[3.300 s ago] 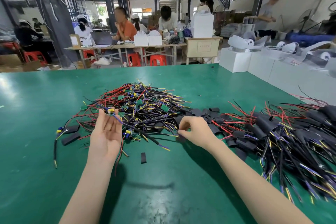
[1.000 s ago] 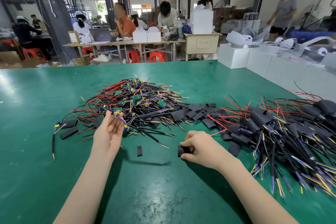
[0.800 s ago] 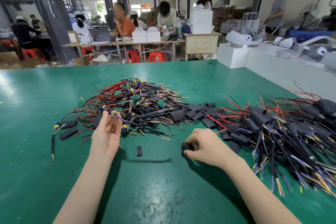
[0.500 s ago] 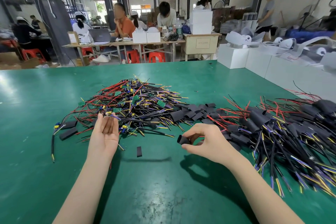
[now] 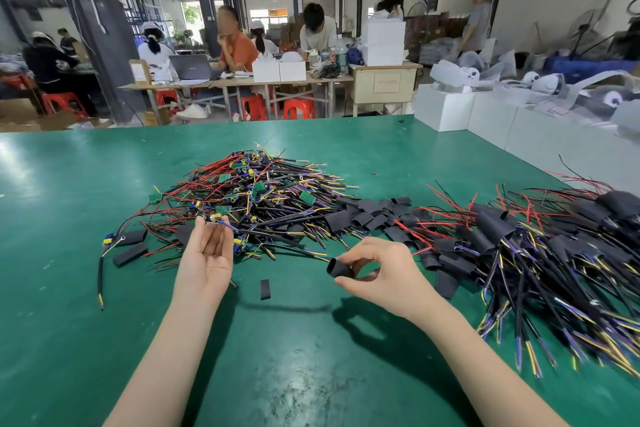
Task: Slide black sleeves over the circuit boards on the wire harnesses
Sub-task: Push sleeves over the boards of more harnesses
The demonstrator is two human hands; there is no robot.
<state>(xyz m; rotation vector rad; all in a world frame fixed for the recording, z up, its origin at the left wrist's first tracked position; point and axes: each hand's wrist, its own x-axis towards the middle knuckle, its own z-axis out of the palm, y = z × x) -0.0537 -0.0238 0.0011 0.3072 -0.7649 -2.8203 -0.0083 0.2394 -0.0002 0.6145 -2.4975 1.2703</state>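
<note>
My right hand [image 5: 377, 270] pinches a short black sleeve [image 5: 340, 269] between thumb and fingers, lifted above the green table [image 5: 277, 357]. My left hand [image 5: 207, 253], palm up, pinches at its fingertips a small circuit board [image 5: 215, 217] with yellow parts and purple wires trailing right. Behind it lies a pile of bare wire harnesses [image 5: 256, 194] with green boards. Loose black sleeves [image 5: 367, 213] lie between that pile and a heap of sleeved harnesses [image 5: 540, 246] on the right.
A small flat sleeve piece [image 5: 265, 289] lies between my hands. Two sleeves [image 5: 130, 246] and a stray harness sit left of my left hand. White boxes [image 5: 485, 118] line the table's far right. People work at tables in the background.
My right hand picked a sleeve from the loose sleeves, drew it toward me and lifted it off the table. My left hand kept holding the board in place.
</note>
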